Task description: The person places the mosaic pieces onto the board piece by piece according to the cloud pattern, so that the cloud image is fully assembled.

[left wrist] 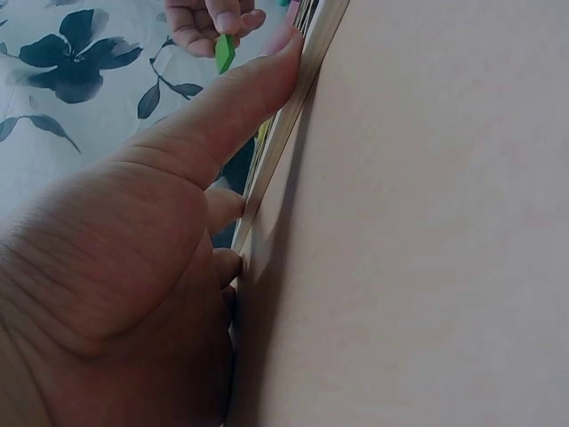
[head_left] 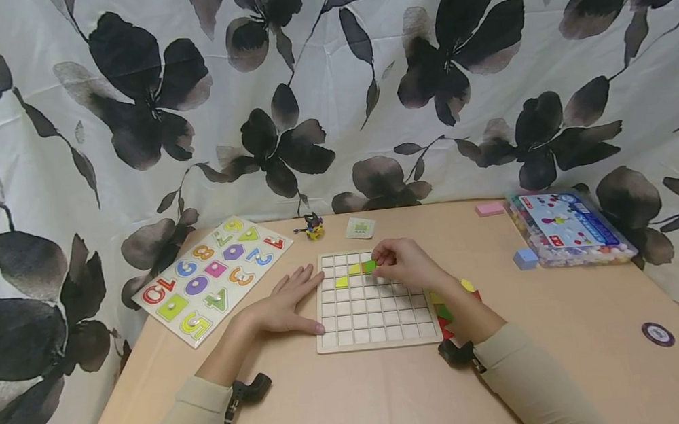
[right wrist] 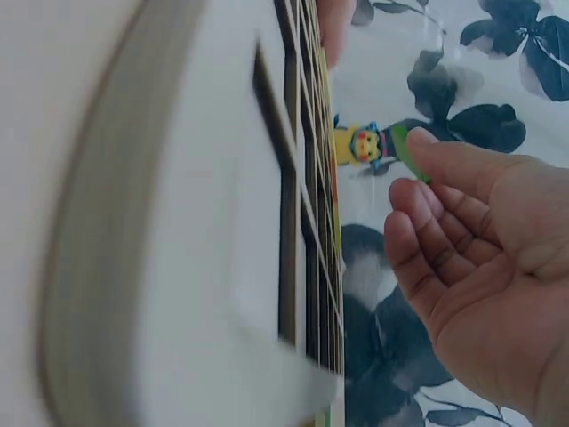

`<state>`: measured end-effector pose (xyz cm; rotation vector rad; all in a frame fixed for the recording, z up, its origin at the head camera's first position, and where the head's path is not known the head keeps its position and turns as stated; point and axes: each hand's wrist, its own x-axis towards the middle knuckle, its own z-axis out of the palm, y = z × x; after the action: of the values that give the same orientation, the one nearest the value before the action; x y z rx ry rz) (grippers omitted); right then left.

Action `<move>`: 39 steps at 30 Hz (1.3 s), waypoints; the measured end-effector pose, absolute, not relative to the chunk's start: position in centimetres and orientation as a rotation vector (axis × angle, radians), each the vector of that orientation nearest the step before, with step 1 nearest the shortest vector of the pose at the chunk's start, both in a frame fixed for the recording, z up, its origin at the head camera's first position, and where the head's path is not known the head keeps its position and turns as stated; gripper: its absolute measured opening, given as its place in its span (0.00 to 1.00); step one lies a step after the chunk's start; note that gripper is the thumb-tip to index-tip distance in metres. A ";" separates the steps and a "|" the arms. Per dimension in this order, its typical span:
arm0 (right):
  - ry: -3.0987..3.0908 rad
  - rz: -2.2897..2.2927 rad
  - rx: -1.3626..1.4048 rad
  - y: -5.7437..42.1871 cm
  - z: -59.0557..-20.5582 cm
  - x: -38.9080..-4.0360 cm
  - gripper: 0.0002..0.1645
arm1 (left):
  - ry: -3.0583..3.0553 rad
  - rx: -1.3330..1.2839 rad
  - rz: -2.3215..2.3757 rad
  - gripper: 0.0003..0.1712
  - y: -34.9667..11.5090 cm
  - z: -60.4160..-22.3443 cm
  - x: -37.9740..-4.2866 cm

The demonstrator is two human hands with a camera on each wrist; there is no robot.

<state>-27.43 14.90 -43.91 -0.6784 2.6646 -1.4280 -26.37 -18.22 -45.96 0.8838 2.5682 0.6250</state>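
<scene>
Sleeves (head_left: 178, 422) lead to 2 hands (head_left: 283, 304) (head_left: 408, 263) (left touching board (head_left: 361, 320), right pinching green tile (left wrist: 225, 55)).

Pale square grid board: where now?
In the head view, the board lies centrally on the peach table, right of the colourful number puzzle, left hand touching its left edge.

Your beige counter (head_left: 358, 408) carries a number board (head_left: 233, 294) at frame left, a toy figure (head_left: 313, 226), card (head_left: 360, 228) and gridded board (head_left: 376, 317) at centre, coloured pieces (head_left: 444, 312) beside the last, and a pink block (head_left: 489, 209), blue block (head_left: 526, 259), box (head_left: 573, 220) and disc (head_left: 658, 334) at right.
</scene>
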 end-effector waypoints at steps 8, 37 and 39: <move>2.659 -1.427 -0.662 13.1 -44.8 -27.5 0.14 | 2.567 0.878 0.615 0.68 -18.2 -46.0 -26.4; 2.748 -1.243 -0.592 11.3 -46.4 -27.3 0.11 | 2.559 0.897 0.629 0.67 -18.1 -45.8 -26.3; 2.747 -1.238 -0.606 11.3 -46.3 -27.3 0.12 | 2.562 0.906 0.636 0.67 -18.2 -45.8 -26.3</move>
<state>-27.29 11.28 -46.29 -0.6064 2.7470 -1.2384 -26.30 -18.15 -45.80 0.9063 2.5620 0.6363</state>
